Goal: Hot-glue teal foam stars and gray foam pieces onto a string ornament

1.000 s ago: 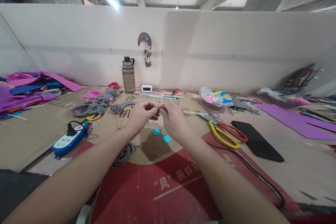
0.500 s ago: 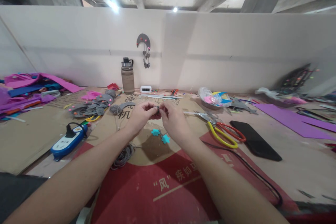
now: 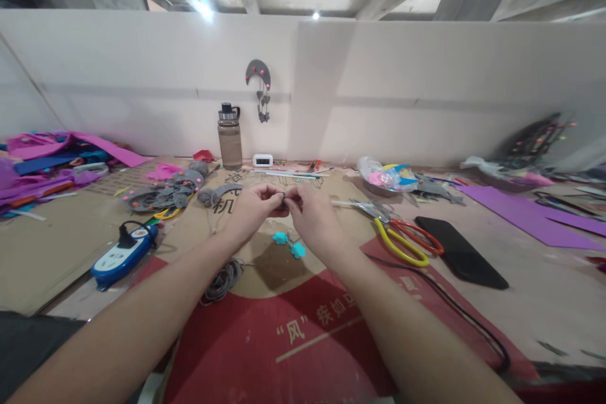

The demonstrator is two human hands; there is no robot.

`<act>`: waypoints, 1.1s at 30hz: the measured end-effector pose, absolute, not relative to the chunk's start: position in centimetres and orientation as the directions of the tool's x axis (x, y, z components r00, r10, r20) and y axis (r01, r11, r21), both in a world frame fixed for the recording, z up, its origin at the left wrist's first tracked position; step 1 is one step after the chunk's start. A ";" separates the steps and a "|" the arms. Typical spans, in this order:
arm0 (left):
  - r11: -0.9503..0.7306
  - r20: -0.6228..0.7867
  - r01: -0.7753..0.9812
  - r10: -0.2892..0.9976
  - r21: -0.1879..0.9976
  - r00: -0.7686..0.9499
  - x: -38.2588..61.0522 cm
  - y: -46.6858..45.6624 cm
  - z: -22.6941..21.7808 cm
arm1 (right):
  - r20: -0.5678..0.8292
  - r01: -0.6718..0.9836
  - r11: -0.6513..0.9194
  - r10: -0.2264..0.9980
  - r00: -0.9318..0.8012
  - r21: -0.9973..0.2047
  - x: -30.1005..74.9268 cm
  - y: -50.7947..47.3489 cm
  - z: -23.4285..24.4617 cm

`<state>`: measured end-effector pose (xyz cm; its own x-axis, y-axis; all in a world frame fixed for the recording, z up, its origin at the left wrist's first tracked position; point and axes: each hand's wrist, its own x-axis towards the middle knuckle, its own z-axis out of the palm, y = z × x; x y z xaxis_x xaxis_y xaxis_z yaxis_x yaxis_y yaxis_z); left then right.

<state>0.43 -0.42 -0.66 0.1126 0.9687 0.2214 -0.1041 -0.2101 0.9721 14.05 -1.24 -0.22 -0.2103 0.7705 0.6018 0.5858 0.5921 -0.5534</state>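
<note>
My left hand (image 3: 258,207) and my right hand (image 3: 310,211) meet above the middle of the cardboard (image 3: 265,287), fingertips pinched together. Between them is a small dark grey piece (image 3: 284,201), mostly covered by the fingers; its exact kind does not show. Just below the hands lie two turquoise flower-shaped pieces, one (image 3: 280,238) on the left and one (image 3: 298,250) on the right, with a thin grey strand near them. A coil of grey yarn (image 3: 223,281) rests beside my left forearm.
Yellow-handled scissors (image 3: 402,249), red-handled scissors (image 3: 421,237) and a black phone (image 3: 459,252) lie to the right. A blue-white power strip (image 3: 124,255) and felt scraps (image 3: 57,164) are on the left. A bottle (image 3: 230,142) and small clock (image 3: 262,161) stand by the wall.
Both hands stay in nearly the same place, with only slight finger movement around the small grey piece. Everything on the table lies as before.
</note>
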 end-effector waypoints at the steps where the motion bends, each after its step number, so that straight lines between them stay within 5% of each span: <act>1: -0.204 0.215 -0.107 0.971 0.973 0.104 0.4 -0.4 -0.6 | 0.604 0.576 0.598 0.768 -0.214 -0.557 14.0 -1.3 -0.2; 11: -0.288 0.288 -0.014 0.958 0.958 -0.005 -0.1 -0.1 -0.4 | 0.610 0.445 0.581 0.787 -0.094 -0.681 13.9 -1.1 -0.6; 22: -0.023 0.141 -0.366 0.944 0.930 0.298 -0.3 -0.4 0.6 | 0.460 0.271 0.450 0.887 -0.027 -0.851 14.8 0.5 -0.5; 26: 0.000 0.092 -0.327 0.960 0.945 0.265 -0.7 0.0 0.3 | 0.401 0.259 0.400 0.915 -0.051 -0.879 14.8 0.4 -0.5; 33: -0.186 0.206 -0.176 0.973 0.967 0.103 -0.8 0.5 -0.5 | 0.371 0.299 0.370 0.927 -0.056 -0.880 14.7 0.2 -0.5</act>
